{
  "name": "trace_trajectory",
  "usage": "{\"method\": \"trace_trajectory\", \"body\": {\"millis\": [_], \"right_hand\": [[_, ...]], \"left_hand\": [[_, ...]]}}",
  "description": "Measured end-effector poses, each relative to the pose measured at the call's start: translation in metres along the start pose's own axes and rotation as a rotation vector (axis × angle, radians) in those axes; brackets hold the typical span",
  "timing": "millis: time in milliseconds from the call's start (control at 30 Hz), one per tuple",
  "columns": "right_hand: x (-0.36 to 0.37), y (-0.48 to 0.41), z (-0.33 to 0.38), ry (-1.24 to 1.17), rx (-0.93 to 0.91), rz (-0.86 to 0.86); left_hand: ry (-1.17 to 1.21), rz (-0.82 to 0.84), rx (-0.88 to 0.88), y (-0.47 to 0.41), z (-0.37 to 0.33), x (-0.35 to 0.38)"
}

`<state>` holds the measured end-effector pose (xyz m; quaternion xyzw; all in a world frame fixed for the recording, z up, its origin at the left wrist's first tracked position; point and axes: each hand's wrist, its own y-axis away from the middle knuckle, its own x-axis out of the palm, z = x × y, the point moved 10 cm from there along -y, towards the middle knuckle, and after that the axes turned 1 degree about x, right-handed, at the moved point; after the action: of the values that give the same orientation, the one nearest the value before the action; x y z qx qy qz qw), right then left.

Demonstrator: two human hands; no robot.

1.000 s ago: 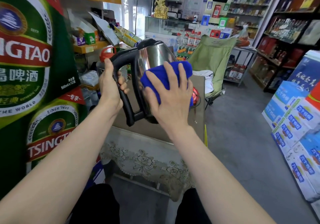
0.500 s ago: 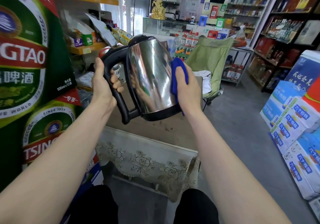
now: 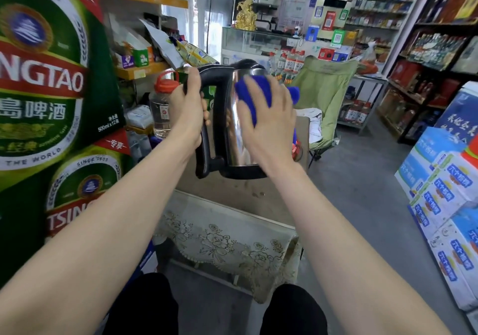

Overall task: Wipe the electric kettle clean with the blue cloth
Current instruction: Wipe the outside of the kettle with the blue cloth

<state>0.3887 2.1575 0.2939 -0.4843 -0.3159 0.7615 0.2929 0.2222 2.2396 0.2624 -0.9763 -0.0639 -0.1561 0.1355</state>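
— Fingers [image 3: 198,86] of the left hand [image 3: 187,109] are curled tight round the kettle's black handle [image 3: 207,127], near its top. See them?

— Yes, the thumb side wraps the upper bend and the fingertips show again on the inner side of the loop. And the right hand [image 3: 269,127]?

— Spread flat, fingers splayed, palm pressing the cloth [image 3: 248,94] against the steel side of the kettle [image 3: 234,138]. It is not a fist; it pins the cloth rather than clutching it.

— Where does the cloth show?

— Blue patches between and above the fingers, up near the kettle's top edge, and one more tuft past the far side of the hand.

— And the kettle itself?

— Held up in the air, roughly upright, above the table [image 3: 240,195] and not touching it. Handle to the left, shiny body to the right, black base ring at the bottom, dark lid on top.

— What sits behind it?

— A clear bottle [image 3: 163,107] with an orange cap, just left of the left hand. A green folding chair [image 3: 326,86] stands beyond the table, to the right.

— The table's near edge?

— Draped with a lace cover [image 3: 227,244], gold flowers on it, hanging down towards the person's knees.

— Left side?

— Green beer cartons [image 3: 51,88], stacked close beside the left arm.
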Motion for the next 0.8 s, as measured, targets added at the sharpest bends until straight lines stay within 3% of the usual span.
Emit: {"method": "trace_trajectory", "body": {"millis": [167, 233, 300, 400, 467, 533, 733, 800], "right_hand": [[0.024, 0.069, 0.017, 0.261, -0.561, 0.113], [0.021, 0.071, 0.007, 0.287, -0.665, 0.118], [0.013, 0.044, -0.003, 0.232, -0.549, 0.058], [-0.01, -0.01, -0.02, 0.022, -0.104, -0.072], [-0.011, -0.027, -0.028, -0.025, 0.052, -0.049], [-0.011, -0.022, -0.02, 0.035, -0.017, 0.0], [0.003, 0.053, 0.014, 0.239, -0.492, 0.105], [0.001, 0.035, 0.009, 0.204, -0.503, 0.117]], "left_hand": [[-0.137, -0.043, 0.027, 0.001, -0.003, -0.001], [-0.154, -0.04, 0.03, 0.005, -0.001, -0.002], [-0.183, -0.026, 0.056, 0.012, -0.004, 0.005], [-0.217, 0.047, 0.082, 0.023, -0.013, 0.031], [-0.206, 0.063, 0.053, 0.024, -0.016, 0.042], [-0.21, 0.033, -0.002, 0.016, -0.017, 0.04], [-0.107, -0.085, -0.162, -0.013, -0.004, 0.017], [-0.077, -0.093, -0.197, -0.016, 0.004, 0.014]]}}
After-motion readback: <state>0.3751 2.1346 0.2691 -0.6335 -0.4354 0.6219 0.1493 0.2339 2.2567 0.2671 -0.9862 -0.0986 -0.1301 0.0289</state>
